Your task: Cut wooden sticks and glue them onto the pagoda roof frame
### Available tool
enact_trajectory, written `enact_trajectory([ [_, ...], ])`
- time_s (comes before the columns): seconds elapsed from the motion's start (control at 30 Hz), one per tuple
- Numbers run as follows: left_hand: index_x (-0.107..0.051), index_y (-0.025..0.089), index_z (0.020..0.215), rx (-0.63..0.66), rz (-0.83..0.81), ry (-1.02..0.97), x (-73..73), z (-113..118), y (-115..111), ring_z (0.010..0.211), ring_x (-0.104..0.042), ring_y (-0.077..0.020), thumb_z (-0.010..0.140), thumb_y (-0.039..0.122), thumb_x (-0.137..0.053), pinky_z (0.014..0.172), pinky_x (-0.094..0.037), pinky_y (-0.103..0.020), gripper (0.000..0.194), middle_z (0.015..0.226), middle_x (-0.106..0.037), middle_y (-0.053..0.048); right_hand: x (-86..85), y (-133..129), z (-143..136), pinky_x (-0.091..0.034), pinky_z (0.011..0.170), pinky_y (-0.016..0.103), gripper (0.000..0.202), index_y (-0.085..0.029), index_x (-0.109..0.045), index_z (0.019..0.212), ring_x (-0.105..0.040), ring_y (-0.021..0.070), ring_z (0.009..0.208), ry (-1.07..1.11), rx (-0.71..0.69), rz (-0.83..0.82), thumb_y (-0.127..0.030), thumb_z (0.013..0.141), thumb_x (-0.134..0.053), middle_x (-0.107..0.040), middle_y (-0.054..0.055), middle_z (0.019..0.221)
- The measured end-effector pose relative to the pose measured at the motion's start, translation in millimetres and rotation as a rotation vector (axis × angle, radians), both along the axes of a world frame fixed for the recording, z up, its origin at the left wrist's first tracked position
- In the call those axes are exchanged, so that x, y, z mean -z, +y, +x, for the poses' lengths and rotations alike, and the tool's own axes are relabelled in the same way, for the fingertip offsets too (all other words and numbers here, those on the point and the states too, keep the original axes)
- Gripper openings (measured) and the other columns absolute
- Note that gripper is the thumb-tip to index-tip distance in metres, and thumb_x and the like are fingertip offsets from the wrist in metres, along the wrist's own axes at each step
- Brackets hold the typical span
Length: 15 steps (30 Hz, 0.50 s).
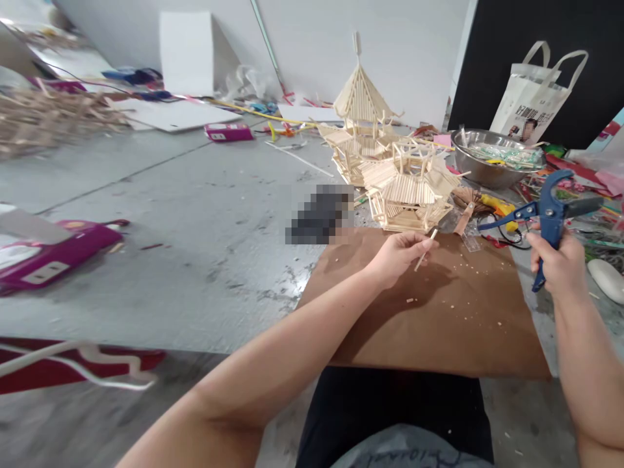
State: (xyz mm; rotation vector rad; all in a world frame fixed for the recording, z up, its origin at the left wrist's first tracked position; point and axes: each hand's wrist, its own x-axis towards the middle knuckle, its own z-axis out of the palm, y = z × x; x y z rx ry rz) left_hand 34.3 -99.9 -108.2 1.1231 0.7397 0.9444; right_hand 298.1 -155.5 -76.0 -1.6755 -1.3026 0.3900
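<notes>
My left hand (403, 255) pinches a short, pale wooden stick (426, 250) above the brown sheet (414, 331). Off to the right, my right hand (560, 260) is closed around the handle of a blue pipe cutter (550, 214), whose jaws point up and are spread apart. Just beyond my left hand stands a model pavilion section (409, 185) built of thin wooden sticks, with an open top. Behind it rises a second stick pavilion (363, 117) with a pointed roof. Small stick offcuts (410, 300) lie scattered on the brown sheet.
A metal bowl (480, 170) of wrapped pieces stands at the back right, before a white bag (531, 97). A yellow glue gun (502, 209) lies near the pavilion. Purple power strips (63, 255) rest on the left of the grey table (195, 260). A white mouse (606, 279) sits far right.
</notes>
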Motion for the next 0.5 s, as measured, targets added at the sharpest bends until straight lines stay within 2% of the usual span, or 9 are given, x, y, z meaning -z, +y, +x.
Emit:
enact_trajectory([
  [0.1,-0.061,0.013,0.063,-0.006,0.032,-0.011,-0.2,1.9,-2.0,0.086,-0.058,-0.0111,0.062,0.032,-0.071,0.078,-0.042,-0.024,0.021,0.099,-0.063,-0.006,7.5,2.2,-13.5,-0.029,0.036,0.025,0.021,-0.023,-0.047,0.082,-0.037,0.0112,0.031,0.399,-0.214,0.032,-0.038,0.070,-0.057,-0.038,-0.010,0.038],
  [0.17,-0.061,0.014,0.060,0.031,0.048,-0.034,0.0,4.0,-4.0,0.104,-0.053,-0.0137,0.062,0.032,-0.071,0.088,-0.036,-0.025,0.020,0.100,-0.063,-0.006,13.7,4.9,-24.0,-0.031,0.037,0.025,0.018,-0.022,-0.047,0.077,-0.037,0.0102,0.032,0.513,-0.320,-0.031,-0.033,0.068,-0.058,-0.038,-0.010,0.038],
  [0.23,-0.061,0.014,0.058,0.077,0.042,-0.039,0.8,6.2,-6.2,0.111,-0.049,-0.0148,0.061,0.034,-0.071,0.092,-0.033,-0.025,0.022,0.094,-0.065,-0.006,19.4,7.2,-34.2,-0.034,0.040,0.025,0.016,-0.022,-0.049,0.075,-0.038,0.0090,0.035,0.586,-0.353,-0.056,-0.029,0.065,-0.059,-0.042,-0.009,0.043],
  [0.3,-0.061,0.015,0.058,0.104,0.014,-0.037,1.9,8.0,-8.0,0.107,-0.051,-0.0153,0.059,0.037,-0.072,0.091,-0.033,-0.026,0.025,0.086,-0.066,-0.005,23.5,8.3,-43.1,-0.040,0.045,0.027,0.018,-0.022,-0.051,0.078,-0.045,0.0098,0.043,0.652,-0.352,-0.067,-0.027,0.062,-0.058,-0.053,-0.004,0.059],
  [0.37,-0.060,0.014,0.059,0.107,-0.021,-0.036,3.1,9.2,-9.0,0.094,-0.057,-0.0144,0.056,0.039,-0.074,0.086,-0.036,-0.026,0.028,0.077,-0.066,-0.003,25.6,8.6,-49.5,-0.045,0.052,0.030,0.022,-0.023,-0.052,0.085,-0.056,0.0139,0.060,0.679,-0.375,-0.091,-0.027,0.063,-0.054,-0.060,0.002,0.084],
  [0.43,-0.060,0.014,0.060,0.100,-0.045,-0.037,4.2,10.2,-9.4,0.079,-0.058,-0.0119,0.054,0.041,-0.075,0.080,-0.038,-0.025,0.031,0.068,-0.064,-0.001,26.0,8.5,-53.1,-0.047,0.061,0.033,0.027,-0.024,-0.052,0.093,-0.060,0.0193,0.082,0.624,-0.437,-0.127,-0.029,0.068,-0.045,-0.058,0.006,0.104],
  [0.5,-0.059,0.014,0.062,0.096,-0.061,-0.042,5.4,11.4,-10.0,0.068,-0.055,-0.0093,0.054,0.042,-0.074,0.072,-0.038,-0.024,0.033,0.065,-0.062,0.001,25.3,8.1,-54.7,-0.047,0.068,0.038,0.036,-0.024,-0.051,0.103,-0.057,0.0222,0.097,0.519,-0.509,-0.177,-0.030,0.072,-0.033,-0.057,0.008,0.111],
])
